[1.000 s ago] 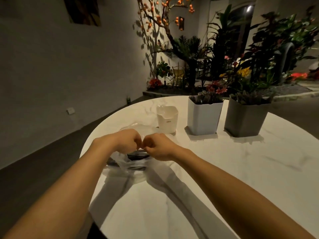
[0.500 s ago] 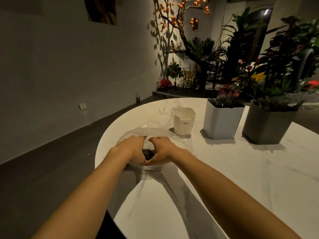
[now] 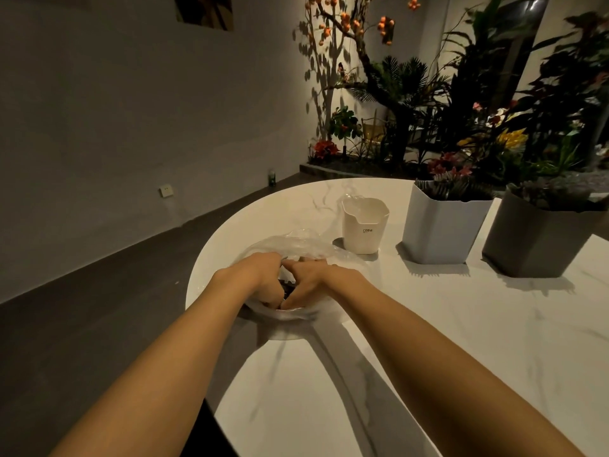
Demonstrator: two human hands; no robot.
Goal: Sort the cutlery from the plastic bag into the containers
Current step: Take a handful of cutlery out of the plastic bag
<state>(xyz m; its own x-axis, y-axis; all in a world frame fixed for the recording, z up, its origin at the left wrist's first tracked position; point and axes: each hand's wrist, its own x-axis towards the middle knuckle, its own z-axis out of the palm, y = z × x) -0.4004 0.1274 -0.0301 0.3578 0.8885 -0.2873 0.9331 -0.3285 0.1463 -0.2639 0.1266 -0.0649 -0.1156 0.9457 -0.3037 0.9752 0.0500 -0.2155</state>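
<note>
Fingers of left hand (image 3: 261, 278) and right hand (image 3: 312, 282) curl into the clear plastic bag (image 3: 296, 245), gripping it at the table's (image 3: 428, 341) left edge (dark cutlery (image 3: 287, 287) between them barely shows).

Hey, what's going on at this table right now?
A person has both hands at a clear plastic bag lying near the edge of the white marble table. The left hand and right hand curl round the plastic at its mouth, with something dark, likely cutlery, between them. A white cup stands just beyond the bag with nothing sticking out of it.
</note>
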